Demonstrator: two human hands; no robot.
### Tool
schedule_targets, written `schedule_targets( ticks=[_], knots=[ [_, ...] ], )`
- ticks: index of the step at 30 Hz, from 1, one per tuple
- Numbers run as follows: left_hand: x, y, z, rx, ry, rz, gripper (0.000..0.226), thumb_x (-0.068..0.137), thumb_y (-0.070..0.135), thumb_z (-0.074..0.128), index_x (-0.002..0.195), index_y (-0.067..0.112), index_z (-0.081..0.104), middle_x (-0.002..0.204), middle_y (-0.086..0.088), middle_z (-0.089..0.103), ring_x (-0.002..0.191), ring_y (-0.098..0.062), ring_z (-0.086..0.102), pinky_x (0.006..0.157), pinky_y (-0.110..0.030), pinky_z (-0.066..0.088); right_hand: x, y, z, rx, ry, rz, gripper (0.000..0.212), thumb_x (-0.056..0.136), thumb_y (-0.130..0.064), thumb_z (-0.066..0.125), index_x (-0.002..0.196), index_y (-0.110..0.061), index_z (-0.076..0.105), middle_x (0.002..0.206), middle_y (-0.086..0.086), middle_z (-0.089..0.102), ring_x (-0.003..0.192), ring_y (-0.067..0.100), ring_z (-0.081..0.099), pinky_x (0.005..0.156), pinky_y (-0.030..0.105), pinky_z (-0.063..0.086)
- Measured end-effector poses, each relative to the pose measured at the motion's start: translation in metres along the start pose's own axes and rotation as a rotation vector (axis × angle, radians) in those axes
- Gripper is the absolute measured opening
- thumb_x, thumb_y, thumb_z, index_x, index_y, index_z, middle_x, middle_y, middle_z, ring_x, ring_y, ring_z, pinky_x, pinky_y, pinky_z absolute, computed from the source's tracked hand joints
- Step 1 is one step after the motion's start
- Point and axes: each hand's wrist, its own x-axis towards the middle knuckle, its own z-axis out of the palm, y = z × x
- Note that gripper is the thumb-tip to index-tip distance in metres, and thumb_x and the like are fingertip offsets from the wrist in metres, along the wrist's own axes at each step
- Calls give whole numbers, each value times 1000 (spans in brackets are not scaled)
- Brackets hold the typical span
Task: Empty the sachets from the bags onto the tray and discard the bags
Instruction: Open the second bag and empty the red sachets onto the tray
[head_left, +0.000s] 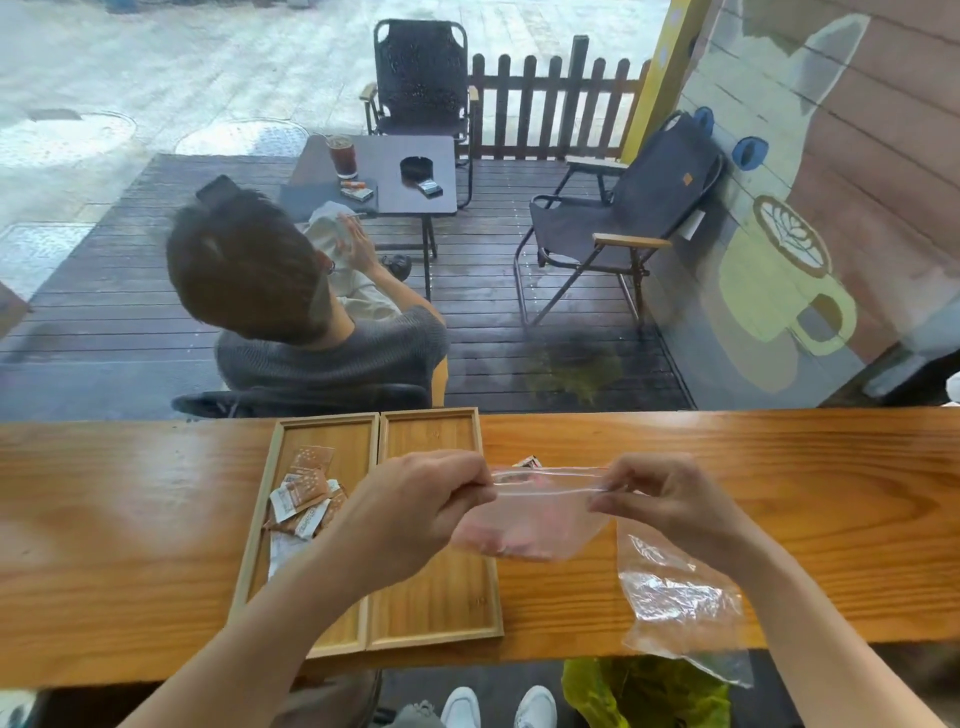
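Note:
A clear zip bag (540, 512) is stretched between my hands above the counter. My left hand (415, 514) pinches its top left corner and my right hand (660, 499) pinches its top right. Pinkish contents show blurred through the plastic. Two wooden trays lie side by side: the left tray (260, 519) holds several orange and white sachets (306, 499), and the right tray (441, 608) shows bare wood. One sachet (527, 461) peeks out behind the bag's top edge. A second, crumpled clear bag (680, 603) lies on the counter at the right, hanging over the front edge.
The wooden counter (104, 545) runs the full width before a window. Below its front edge stands a bin with a yellow-green liner (644, 691), beside my white shoes (498, 706). Beyond the glass, a person (291, 312) sits on a deck with chairs and a small table.

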Motion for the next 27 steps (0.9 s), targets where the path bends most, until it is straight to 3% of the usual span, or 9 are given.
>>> schedule_targets(
  ticks=[5,9,12,16,20,22,24,27],
  knots=[
    [-26,-18,-26,-237,-295,-133,19,87,26,56,72,39,58,71,17,64,73,0,60,67,-11,47,11,-7,19,158,-240,20,11,69,-20,69,75,-11,68,66,1,71,66,15,68,66,23,57],
    [-29,-51,-34,-446,-450,-271,13,87,24,58,76,27,65,75,9,68,75,-7,64,73,-22,53,45,-1,44,141,-328,48,4,73,-20,70,74,-16,67,64,-5,69,62,10,65,58,18,52],
    [-21,-85,-30,-550,-451,-420,13,86,23,59,77,17,65,71,4,68,67,-7,63,62,-18,51,77,12,67,68,-321,85,8,80,-14,67,74,-19,64,67,-6,67,61,6,62,57,16,51],
    [-8,-125,-13,-514,-337,-619,14,88,22,57,81,11,63,76,-1,69,66,-8,66,59,-17,50,114,29,91,-74,-263,144,4,84,-19,63,86,-16,60,83,3,64,67,10,63,59,21,52],
    [-2,-144,14,-535,36,-746,7,87,20,59,91,15,59,86,-7,68,78,-17,67,63,-24,54,137,37,100,-53,-96,179,41,85,-17,62,123,-19,45,93,1,58,80,15,62,62,19,49],
    [-3,-146,25,-660,173,-830,21,86,23,61,104,15,54,90,-6,67,81,-17,66,59,-22,52,139,44,103,6,-50,213,55,85,-17,63,132,-22,35,100,1,57,87,13,59,64,18,47],
    [-9,-146,36,-750,209,-926,31,85,27,63,110,17,48,93,-5,65,83,-15,64,60,-22,50,135,53,106,34,-26,265,62,85,-19,63,137,-25,29,107,1,55,92,13,57,66,19,48],
    [-25,-143,53,-700,120,-1035,30,85,29,62,108,18,45,95,-3,61,84,-13,60,63,-24,48,114,69,115,51,4,352,62,85,-22,62,137,-25,29,99,-8,55,87,8,58,59,18,49]
  ],
)
